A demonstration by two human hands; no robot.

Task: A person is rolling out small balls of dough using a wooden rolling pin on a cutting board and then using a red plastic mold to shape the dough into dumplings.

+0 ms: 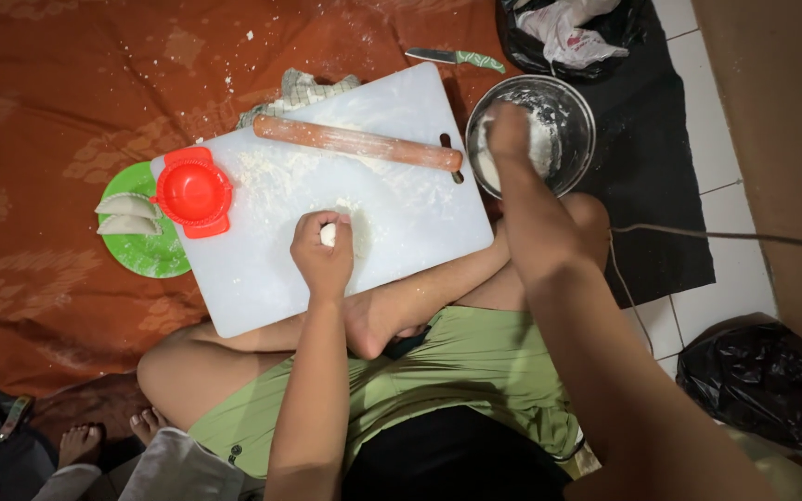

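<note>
My left hand [322, 252] is curled shut around a small pale lump of dough [329, 234] on the white cutting board [262, 288], knuckles up, the forearm running straight back toward my crossed legs, while my right hand [509, 130] reaches away to the far side and dips into the metal bowl [575, 104] of flour [544, 141]; from here I cannot tell whether those fingers are pinched together or spread, as they are blurred and sunk in the white powder. The right arm is stretched long and slightly bent at the wrist, elbow near my knee. As I judge it, the work goes best if only a light pinch of flour is taken and the left hand keeps the dough pressed low on the dusted middle of the board, so it does not stick or roll off the near edge, which overhangs my lap. Beyond the dough a wooden rolling pin [357, 143] lies slanted across the far part of the board, touching its handle slot end, and a red hinged dumpling press [195, 192] sits closed over the board's left corner. Just beside it a green plate [150, 252] carries two folded dumplings [128, 214]. A checked cloth [297, 91] peeks out behind the board, a knife [457, 58] lies on the rust-coloured patterned floor sheet [48, 111], and black plastic bags [763, 380] sit on the tiled floor to my right.
</note>
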